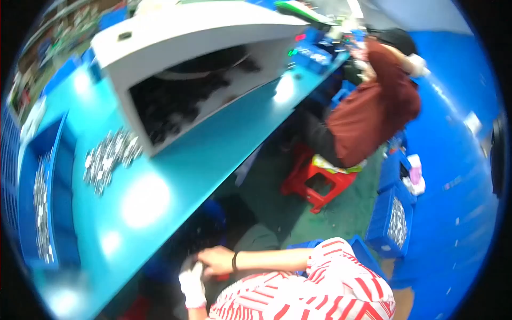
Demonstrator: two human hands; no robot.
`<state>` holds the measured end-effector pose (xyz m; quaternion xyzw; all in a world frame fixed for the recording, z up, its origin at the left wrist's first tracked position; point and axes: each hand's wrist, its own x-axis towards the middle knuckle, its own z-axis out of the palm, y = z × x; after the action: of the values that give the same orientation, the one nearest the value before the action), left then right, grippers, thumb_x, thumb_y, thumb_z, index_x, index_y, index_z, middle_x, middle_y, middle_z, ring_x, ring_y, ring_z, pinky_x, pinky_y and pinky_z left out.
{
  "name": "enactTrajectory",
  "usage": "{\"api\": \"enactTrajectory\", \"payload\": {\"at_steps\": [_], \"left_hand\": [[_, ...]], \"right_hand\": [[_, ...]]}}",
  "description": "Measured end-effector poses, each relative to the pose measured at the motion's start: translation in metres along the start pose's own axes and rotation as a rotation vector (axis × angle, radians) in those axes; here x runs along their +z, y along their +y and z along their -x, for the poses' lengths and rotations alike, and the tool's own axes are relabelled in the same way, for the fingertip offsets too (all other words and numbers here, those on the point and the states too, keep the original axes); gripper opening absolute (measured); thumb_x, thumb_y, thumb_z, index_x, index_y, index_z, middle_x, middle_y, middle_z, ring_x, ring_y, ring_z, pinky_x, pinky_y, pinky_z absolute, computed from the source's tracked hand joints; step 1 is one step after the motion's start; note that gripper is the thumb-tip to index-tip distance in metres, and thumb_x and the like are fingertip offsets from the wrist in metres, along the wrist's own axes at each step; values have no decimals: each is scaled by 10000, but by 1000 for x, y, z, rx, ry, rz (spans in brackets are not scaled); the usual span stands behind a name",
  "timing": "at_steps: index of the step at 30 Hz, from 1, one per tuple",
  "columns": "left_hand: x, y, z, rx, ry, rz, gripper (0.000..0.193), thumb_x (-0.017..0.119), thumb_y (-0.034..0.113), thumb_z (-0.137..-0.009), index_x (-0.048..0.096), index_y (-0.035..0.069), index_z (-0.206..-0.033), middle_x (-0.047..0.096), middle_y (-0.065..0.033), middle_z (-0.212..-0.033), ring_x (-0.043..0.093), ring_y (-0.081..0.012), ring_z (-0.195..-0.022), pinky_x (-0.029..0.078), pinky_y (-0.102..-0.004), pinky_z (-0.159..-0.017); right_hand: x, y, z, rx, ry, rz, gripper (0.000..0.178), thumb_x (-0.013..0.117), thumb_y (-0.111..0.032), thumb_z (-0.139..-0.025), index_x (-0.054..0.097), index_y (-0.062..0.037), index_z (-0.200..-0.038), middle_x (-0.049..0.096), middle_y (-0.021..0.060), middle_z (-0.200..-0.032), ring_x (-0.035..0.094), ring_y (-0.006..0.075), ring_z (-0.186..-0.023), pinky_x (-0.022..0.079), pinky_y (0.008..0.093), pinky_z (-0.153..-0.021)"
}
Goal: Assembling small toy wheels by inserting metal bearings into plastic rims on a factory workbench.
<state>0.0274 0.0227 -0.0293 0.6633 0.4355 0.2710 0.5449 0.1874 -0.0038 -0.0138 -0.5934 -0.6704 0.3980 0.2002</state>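
Note:
My left hand, in a white glove, is low in the view below the table's near edge. My bare right hand, with a dark band on the wrist, meets it from the right, its fingers bent inward. A dark grey rounded thing shows beside the fingertips, too blurred to name. What the right fingers grip is hidden. Motion smears the gloved fingers, so I cannot see whether they are closed. Both hands are over a dark area beside the teal table.
Small metallic parts lie piled on the table beside a white box-shaped machine with a dark opening. A long blue bin holds more parts. A person in a brown top sits on a red stool. Blue crates stand right.

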Motion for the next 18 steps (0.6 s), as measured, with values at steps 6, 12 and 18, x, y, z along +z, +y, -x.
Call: {"api": "enactTrajectory", "payload": {"at_steps": [6, 12, 18], "left_hand": [[-19, 27, -9, -85, 70, 484, 381, 591, 56, -844, 526, -39, -1207, 621, -129, -1092, 612, -201, -975, 504, -291, -812], [-36, 48, 11, -377, 185, 979, 434, 618, 10, -832, 446, -114, -1211, 599, -161, -1069, 616, -186, -955, 525, -279, -824], [-38, 31, 26, -415, 245, 933, 395, 645, 29, -833, 490, -108, -1169, 619, -144, -989, 633, -169, -864, 540, -250, -750]], "right_hand": [[-30, -22, -15, -93, 294, -137, 435, 756, -200, -664, 606, -34, -1037, 590, 113, -802, 609, 230, -690, 502, 321, -624], [-7, -33, -25, -233, 289, -130, 412, 769, -87, -623, 585, -36, -988, 577, 80, -820, 593, 174, -652, 502, 269, -587], [-5, -40, -23, -359, 144, -61, 487, 783, -94, -640, 561, -44, -1070, 568, 79, -802, 596, 188, -654, 501, 274, -573]]}}
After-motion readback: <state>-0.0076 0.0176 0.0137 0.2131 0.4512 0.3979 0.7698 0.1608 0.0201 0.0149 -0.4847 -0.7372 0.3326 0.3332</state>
